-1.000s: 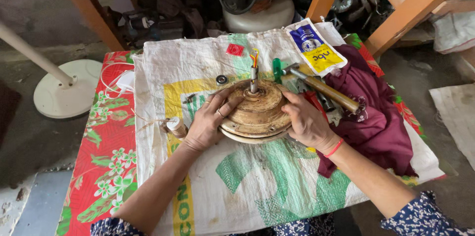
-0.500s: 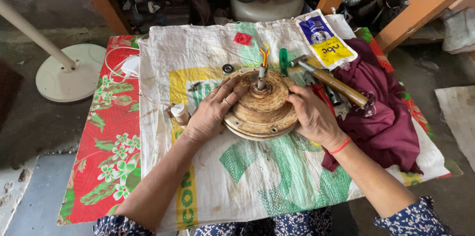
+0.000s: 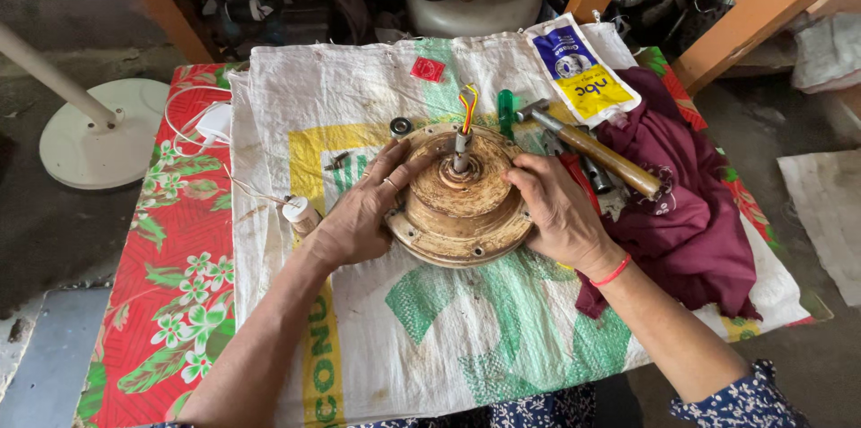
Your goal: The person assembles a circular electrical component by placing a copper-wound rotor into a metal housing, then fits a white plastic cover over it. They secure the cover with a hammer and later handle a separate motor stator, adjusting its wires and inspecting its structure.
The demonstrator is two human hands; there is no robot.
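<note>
On the far left a white fan base (image 3: 94, 132) stands on the floor, well apart from the work. A white sack (image 3: 377, 320) covers the table. The left hand (image 3: 359, 217) lies on the left rim of the round motor housing (image 3: 462, 213), fingers spread and curled over its edge. The housing lies flat on the sack, between the two hands, its shaft (image 3: 461, 143) pointing straight up with coloured wires at the top. The right hand (image 3: 560, 213) clasps the right rim, thumb on top. Both hands touch it alike. Just beyond lies a hammer (image 3: 592, 150), beside a maroon cloth (image 3: 691, 213).
</note>
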